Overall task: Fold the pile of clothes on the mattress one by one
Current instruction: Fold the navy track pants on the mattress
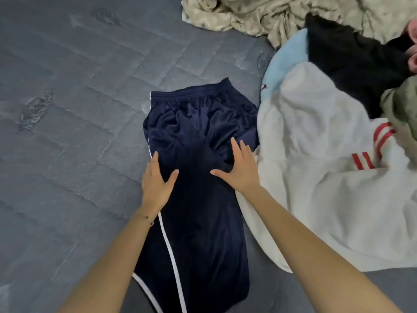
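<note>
Navy blue shorts (198, 218) with white side piping lie lengthwise on the grey quilted mattress (67, 109), folded in half, waistband at the far end. My left hand (155, 184) presses flat on the left edge of the shorts, fingers straight. My right hand (240, 168) presses flat on the right side, fingers spread. To the right lies the pile: a white garment with red stripes (316, 177), a light blue item (284, 62), a black garment (352, 62) and an olive one (401, 109).
A crumpled beige patterned sheet (259, 14) lies at the top right. A pinkish item (414, 48) shows at the right edge. Bare mattress stretches to the left of the shorts.
</note>
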`<state>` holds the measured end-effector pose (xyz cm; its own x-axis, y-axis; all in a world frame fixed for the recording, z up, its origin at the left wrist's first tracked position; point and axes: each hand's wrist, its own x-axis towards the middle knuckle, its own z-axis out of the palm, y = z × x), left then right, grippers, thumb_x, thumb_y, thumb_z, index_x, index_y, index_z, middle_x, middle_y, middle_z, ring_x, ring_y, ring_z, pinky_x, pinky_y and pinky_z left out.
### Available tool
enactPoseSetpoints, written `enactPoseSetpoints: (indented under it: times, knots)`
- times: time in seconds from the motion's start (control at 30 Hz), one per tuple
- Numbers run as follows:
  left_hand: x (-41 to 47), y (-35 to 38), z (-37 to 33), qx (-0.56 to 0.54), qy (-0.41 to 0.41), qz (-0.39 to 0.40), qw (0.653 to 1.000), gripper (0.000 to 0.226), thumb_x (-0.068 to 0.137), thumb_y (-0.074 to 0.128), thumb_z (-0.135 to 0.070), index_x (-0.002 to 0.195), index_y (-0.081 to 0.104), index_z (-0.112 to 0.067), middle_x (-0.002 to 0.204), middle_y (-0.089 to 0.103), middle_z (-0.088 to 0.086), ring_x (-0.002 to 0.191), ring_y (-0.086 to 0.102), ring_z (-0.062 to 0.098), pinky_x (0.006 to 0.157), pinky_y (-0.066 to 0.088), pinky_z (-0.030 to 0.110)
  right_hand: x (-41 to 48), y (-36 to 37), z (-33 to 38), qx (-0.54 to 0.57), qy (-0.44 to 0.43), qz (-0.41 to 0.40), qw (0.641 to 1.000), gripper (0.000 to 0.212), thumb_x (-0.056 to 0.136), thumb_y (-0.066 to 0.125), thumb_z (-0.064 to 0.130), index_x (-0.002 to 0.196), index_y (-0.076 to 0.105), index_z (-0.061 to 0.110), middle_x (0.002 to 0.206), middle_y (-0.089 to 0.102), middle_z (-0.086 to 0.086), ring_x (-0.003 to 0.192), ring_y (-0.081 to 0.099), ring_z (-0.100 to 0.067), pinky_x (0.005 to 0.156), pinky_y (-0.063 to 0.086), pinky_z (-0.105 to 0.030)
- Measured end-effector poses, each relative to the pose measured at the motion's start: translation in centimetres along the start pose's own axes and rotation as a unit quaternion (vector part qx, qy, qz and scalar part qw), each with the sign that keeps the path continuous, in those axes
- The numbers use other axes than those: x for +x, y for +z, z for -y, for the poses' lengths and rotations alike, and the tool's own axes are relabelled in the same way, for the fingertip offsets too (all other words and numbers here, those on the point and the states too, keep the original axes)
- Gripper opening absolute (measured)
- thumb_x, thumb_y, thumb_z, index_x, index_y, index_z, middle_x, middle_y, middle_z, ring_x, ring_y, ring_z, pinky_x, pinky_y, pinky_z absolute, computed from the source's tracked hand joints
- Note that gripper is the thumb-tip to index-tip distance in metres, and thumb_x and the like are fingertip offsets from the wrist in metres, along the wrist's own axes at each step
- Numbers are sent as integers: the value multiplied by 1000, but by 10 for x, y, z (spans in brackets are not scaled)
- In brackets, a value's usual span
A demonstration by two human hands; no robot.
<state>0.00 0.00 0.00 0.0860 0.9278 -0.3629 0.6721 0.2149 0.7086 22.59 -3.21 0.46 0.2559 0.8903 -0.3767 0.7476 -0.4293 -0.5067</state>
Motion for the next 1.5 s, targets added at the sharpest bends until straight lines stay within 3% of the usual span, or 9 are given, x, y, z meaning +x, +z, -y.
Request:
enactPoseSetpoints:
  times: [0.13,0.23,0.43,0.5,0.6,0.7,0.8,1.23,1.5]
  knots:
    - [24,20,-8,-152,-17,-88,984,77,91,65,-21,153,18,-15,155,30,2,142,30,19,118,27,39,16,28,-7,-82,15,-8,996,102,80,61,65,155,9,21,159,24,-2,147,19,-22,120,8,-45]
    - [32,27,-8,-192,-81,-138,968,64,90,67,-20,143,32,-11,143,43,8,128,45,23,110,38,36,15,43,-8,-147,3,-59,987,74,88,57,57,147,35,20,143,46,-2,132,41,-22,118,10,-44]
    - [35,27,-6,-144,-87,-107,980,10,93,62,-18,89,62,-10,82,59,-1,77,53,11,75,46,29,19,47,1,-130,-11,-109,985,23,94,58,35,101,68,16,101,62,-1,102,54,-22,107,23,-36]
    - [27,22,-5,-156,-51,-120,979,18,95,58,-16,79,57,-10,74,56,-3,71,52,10,70,45,25,14,47,6,-59,-24,-103,993,19,92,61,31,88,67,12,95,62,-3,94,53,-22,96,32,-32]
    - [6,3,-11,-219,-32,-153,963,6,99,53,-15,95,57,-14,88,59,-8,82,55,4,77,46,12,-10,47,25,100,-17,-104,989,27,90,65,22,72,49,10,82,54,-6,79,46,-19,75,38,-30]
    - [-21,-20,-15,-241,-33,-168,955,11,99,52,-15,105,58,-8,98,61,-2,89,57,7,84,47,18,-47,47,48,167,-14,-90,982,32,91,64,18,69,42,8,69,45,-3,68,40,-17,62,28,-27]
    - [-52,-41,-20,-245,-39,-188,950,11,98,54,-18,99,58,-8,88,60,-6,80,56,3,76,47,16,-82,40,66,206,7,-87,975,45,91,64,19,63,29,15,60,30,3,59,29,-12,56,22,-25]
    - [-175,-129,5,-275,-69,-273,919,19,98,56,-23,91,54,-6,85,51,7,78,47,14,73,44,24,-181,4,156,223,-70,-131,963,49,90,66,19,61,26,16,57,27,3,56,25,-9,54,27,-20]
    - [-217,-184,49,-291,-49,-285,912,19,98,56,-26,81,50,-19,81,53,-3,74,49,5,69,44,12,-240,38,199,210,-83,-143,964,49,89,67,22,60,28,16,58,29,4,57,27,-10,55,30,-17]
